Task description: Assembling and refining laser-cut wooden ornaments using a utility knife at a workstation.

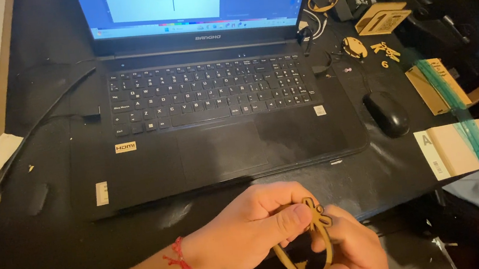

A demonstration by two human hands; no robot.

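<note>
Near the front edge of the bench (39,256), just this side of the laptop (213,113), both hands hold a thin wooden ring (300,264) with a small cut-out ornament at its top. The left hand (249,228) is closed on it, thumb pressed against the ornament with the fingers curled behind; the right hand (349,247) grips the ring's right side from below, fingers wrapped around the band. The ring looks like thin laser-cut sheet wood: light, stiff but brittle, likely to snap across the narrow band or at the fine lobes of the ornament if squeezed or twisted. The safer hold seems to be on the band's flat faces near the thicker joint under the ornament, with light pressure, rather than on the delicate tips. The wood looks dry and matt, so it should not slip. Much is hidden: the bottom edge of the view cuts off the lower arc of the ring and most of the right hand, and the left fingers cover the ring's left side. The dim light makes the ornament's exact shape hard to read. Far right, similar wooden cut-outs (384,48) lie beyond the mouse (387,113), too small to tell in detail.
</note>
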